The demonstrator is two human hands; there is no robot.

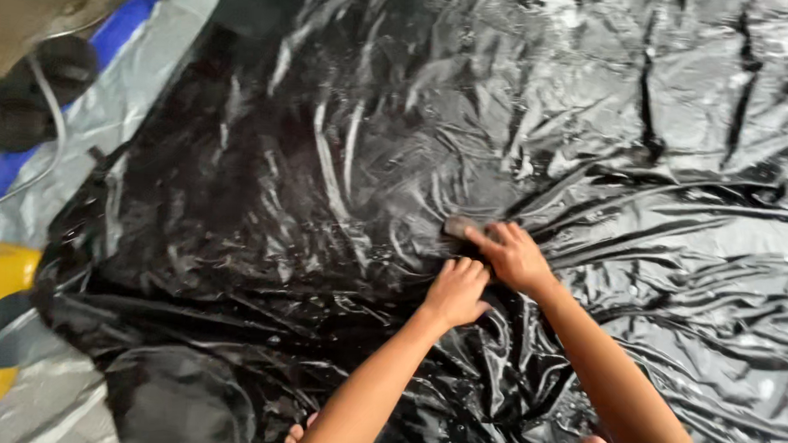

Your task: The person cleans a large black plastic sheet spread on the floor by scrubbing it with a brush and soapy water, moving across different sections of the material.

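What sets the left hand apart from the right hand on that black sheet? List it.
The right hand reaches farther forward, its fingertips on a small grey pad; the left hand sits nearer the body, curled into a loose fist with no pad under it. Both press on the wrinkled, glossy black plastic sheet.

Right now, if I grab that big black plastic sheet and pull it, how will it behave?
The black plastic sheet would likely be floppy: it lies in creases and folds all over. Its glossy, wet-looking shine suggests it may slip under the left hand and right hand. It looks thin, so probably light, though its wide spread could make it drag.
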